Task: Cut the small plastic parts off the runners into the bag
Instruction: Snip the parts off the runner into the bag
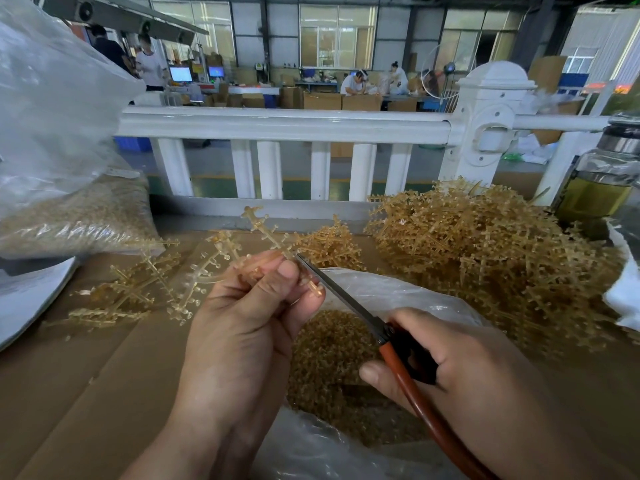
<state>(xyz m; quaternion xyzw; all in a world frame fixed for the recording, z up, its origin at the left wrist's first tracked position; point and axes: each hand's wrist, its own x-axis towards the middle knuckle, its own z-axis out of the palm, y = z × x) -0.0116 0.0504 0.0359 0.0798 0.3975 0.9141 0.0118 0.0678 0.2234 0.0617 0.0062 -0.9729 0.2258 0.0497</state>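
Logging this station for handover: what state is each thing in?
Left hand: pinching a runner, held up.
Right hand: gripping the scissors.
Scissors: blades look closed, tip at the runner.
Bag: open, partly filled with cut parts.
Pile: runners heaped at right, untouched.
Side bag: lying at left, full of parts.
Jar: lid on, yellow liquid inside.

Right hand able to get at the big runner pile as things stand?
Reach, probably yes: the pile lies just past the bag, nothing between. Grabbing, likely no: the right hand grips the scissors.
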